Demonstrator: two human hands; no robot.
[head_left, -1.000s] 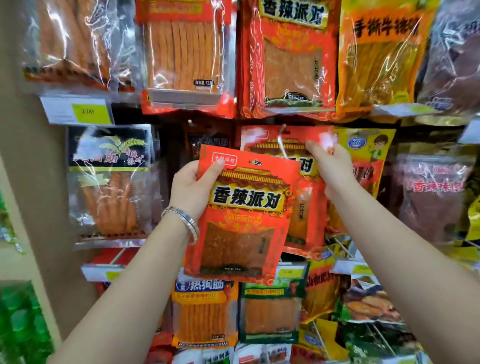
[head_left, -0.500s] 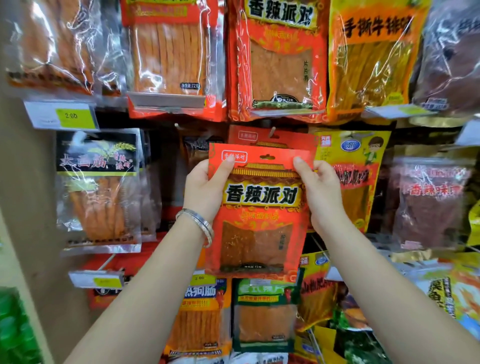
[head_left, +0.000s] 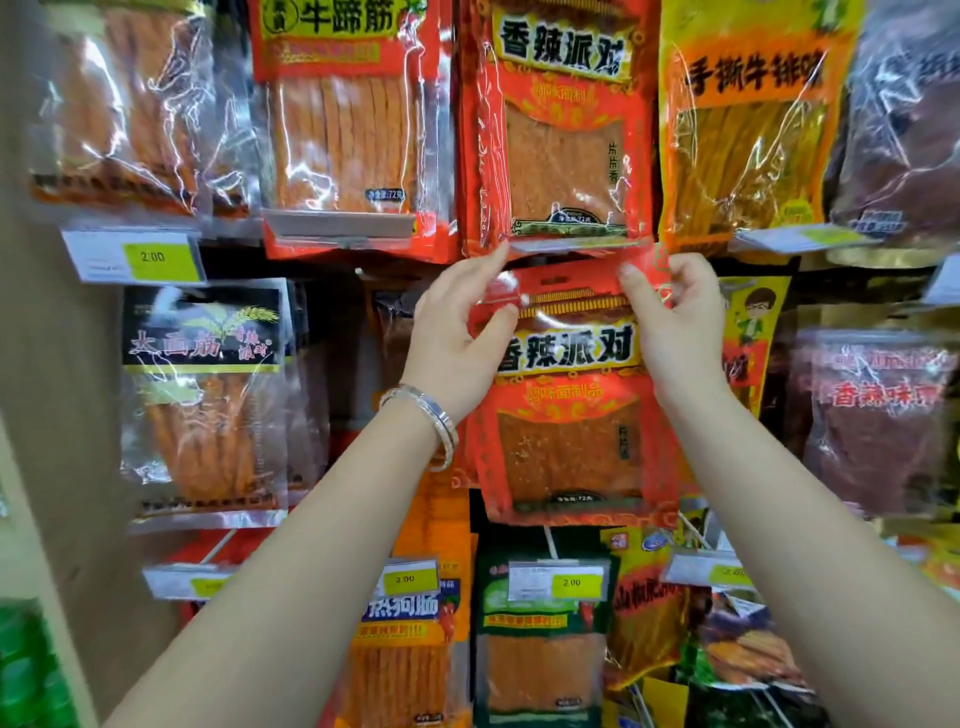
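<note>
Head view, change: the red packet (head_left: 566, 441) is sitting higher and squarer than 1 second ago, when it was hanging tilted from the left hand (head_left: 452, 338) alone. The right hand (head_left: 675, 322) has since come onto it, and both are lifting it.
Meaning: the packet is probably being hung back on its peg. The hang slot (head_left: 551, 281) is nearing the top of this row, but the peg is hidden, so I cannot tell whether it is threading yet.
Left hand: pinching the packet's top left corner, thumb lying on the front and forefinger stretching up behind the edge. A bracelet (head_left: 431, 415) is riding on the wrist.
Right hand: gripping the top right corner, thumb pressing on the front and the other fingers curling behind.
Packet place: hanging upright between the 2 hands, its top edge just under the bottom of the upper packet (head_left: 561, 156) and its body dropping below both wrists.
Neighbours: a black packet (head_left: 202, 395) is hanging well to the left, a yellow packet (head_left: 748, 338) is showing just right of the right hand, and a green packet (head_left: 545, 623) is hanging below.
</note>
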